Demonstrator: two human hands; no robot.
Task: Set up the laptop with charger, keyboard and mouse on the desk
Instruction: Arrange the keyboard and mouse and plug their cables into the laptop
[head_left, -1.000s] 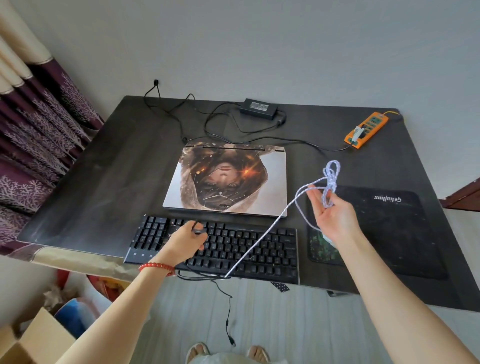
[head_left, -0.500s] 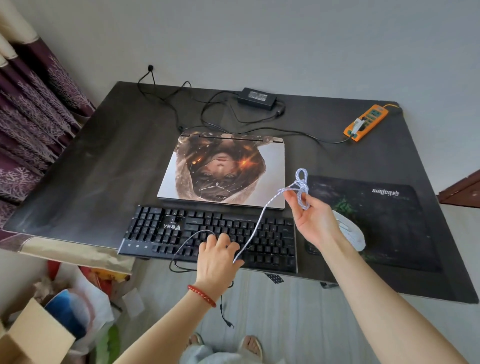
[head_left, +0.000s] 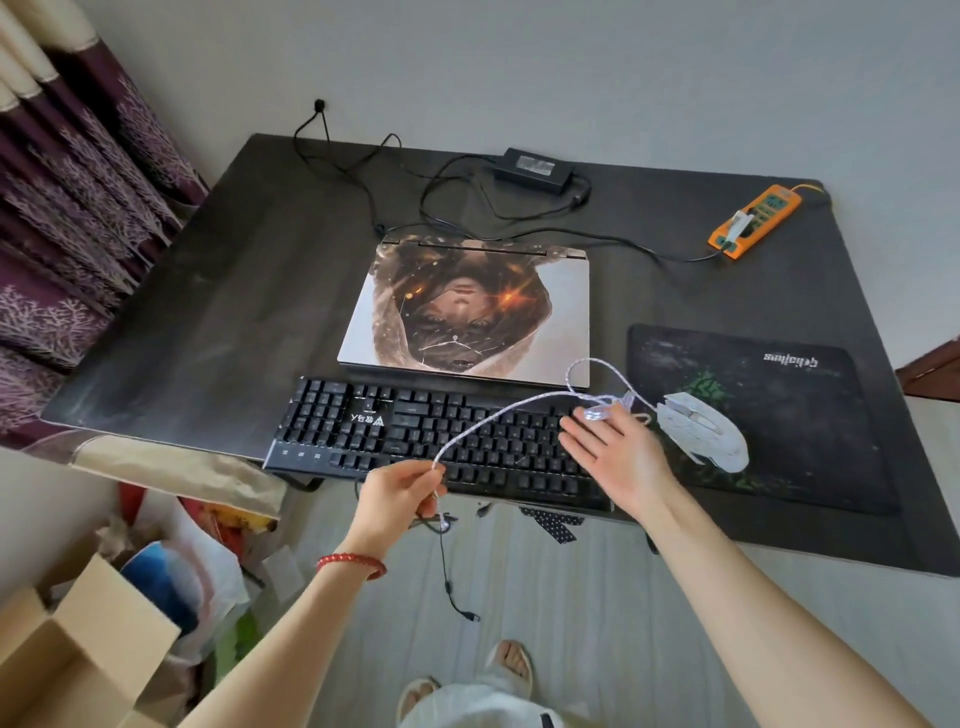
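A closed laptop (head_left: 467, 312) with a printed lid lies mid-desk. In front of it sits a black keyboard (head_left: 415, 436). A white mouse (head_left: 701, 431) rests on the dark mouse pad (head_left: 769, 415) at the right. Its white braided cable (head_left: 498, 415) arcs over the keyboard. My left hand (head_left: 397, 499) pinches that cable near the desk's front edge. My right hand (head_left: 618, 452) is spread open over the keyboard's right end, with the loose cable loops by its fingertips. The charger brick (head_left: 537, 164) lies at the back, wired to an orange power strip (head_left: 753, 221).
The black keyboard cable (head_left: 447, 571) dangles off the desk's front edge toward the floor. A patterned curtain (head_left: 67, 223) hangs at the left. A cardboard box (head_left: 78, 660) and bags sit on the floor at lower left. My feet (head_left: 467, 675) are below.
My right hand lowered and let the cable bundle go, opening flat. My left hand left the keyboard and took hold of the white cable near the desk's front edge.
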